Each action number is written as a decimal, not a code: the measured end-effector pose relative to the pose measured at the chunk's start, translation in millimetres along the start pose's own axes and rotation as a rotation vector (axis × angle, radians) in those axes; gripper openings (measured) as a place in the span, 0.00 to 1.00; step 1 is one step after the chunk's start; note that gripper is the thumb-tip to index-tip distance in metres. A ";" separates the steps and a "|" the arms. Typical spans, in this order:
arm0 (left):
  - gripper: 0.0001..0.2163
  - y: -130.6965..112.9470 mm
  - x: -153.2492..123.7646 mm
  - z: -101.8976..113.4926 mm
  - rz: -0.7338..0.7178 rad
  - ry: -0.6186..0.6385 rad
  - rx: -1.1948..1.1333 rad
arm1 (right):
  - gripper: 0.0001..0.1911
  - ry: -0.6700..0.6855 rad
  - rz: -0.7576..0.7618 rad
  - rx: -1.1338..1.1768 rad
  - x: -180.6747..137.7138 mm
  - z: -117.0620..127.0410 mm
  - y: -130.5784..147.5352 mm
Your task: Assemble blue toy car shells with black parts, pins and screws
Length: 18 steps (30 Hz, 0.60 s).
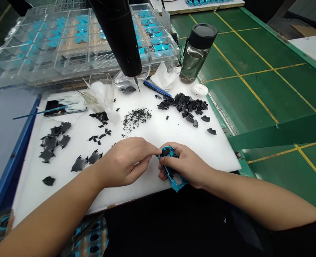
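Observation:
My right hand [187, 165] grips a small blue toy car body [174, 178] near the front edge of the white work mat [158, 132]. My left hand [126, 160] reaches across, its fingertips pinched and pressing a small black part onto the top of the blue body. A scatter of tiny black screws [136, 117] lies just beyond my hands. To the right of them sits a pile of black plastic parts [186, 104]. Flat black window-shaped pieces [53, 141] lie spread over the mat's left side.
A black electric screwdriver [120, 39] hangs over the mat's back. Clear trays with blue parts [75, 39] stand behind it. A water bottle [197, 53], white earbud case [200, 89], blue pen [158, 89] and white tissue [162, 76] sit at back right. A green table [267, 82] extends rightward.

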<state>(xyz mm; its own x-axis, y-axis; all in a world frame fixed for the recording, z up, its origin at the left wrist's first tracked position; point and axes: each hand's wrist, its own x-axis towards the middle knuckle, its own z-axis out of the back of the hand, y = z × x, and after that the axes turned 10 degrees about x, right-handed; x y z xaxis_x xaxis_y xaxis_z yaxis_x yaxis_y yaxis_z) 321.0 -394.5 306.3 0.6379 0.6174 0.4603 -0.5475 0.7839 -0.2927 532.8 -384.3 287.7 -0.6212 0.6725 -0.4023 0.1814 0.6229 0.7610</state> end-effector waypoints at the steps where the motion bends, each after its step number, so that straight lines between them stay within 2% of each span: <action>1: 0.18 -0.3 0.0 0.3 -0.005 -0.002 -0.004 | 0.05 0.001 0.000 0.001 0.2 0.1 -0.4; 13: 0.16 1.0 0.7 0.4 -0.010 -0.010 0.014 | 0.09 0.015 0.035 -0.016 0.3 -0.3 -1.7; 18: 0.15 1.6 0.8 1.2 0.015 0.004 0.030 | 0.07 0.032 0.010 0.016 0.4 0.0 -0.8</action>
<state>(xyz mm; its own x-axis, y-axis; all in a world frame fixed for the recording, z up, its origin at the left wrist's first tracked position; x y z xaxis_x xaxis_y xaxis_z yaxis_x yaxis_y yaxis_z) 320.0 -392.9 307.2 0.6317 0.6291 0.4530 -0.5728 0.7725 -0.2741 532.4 -384.4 287.0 -0.6434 0.6657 -0.3779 0.2000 0.6227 0.7565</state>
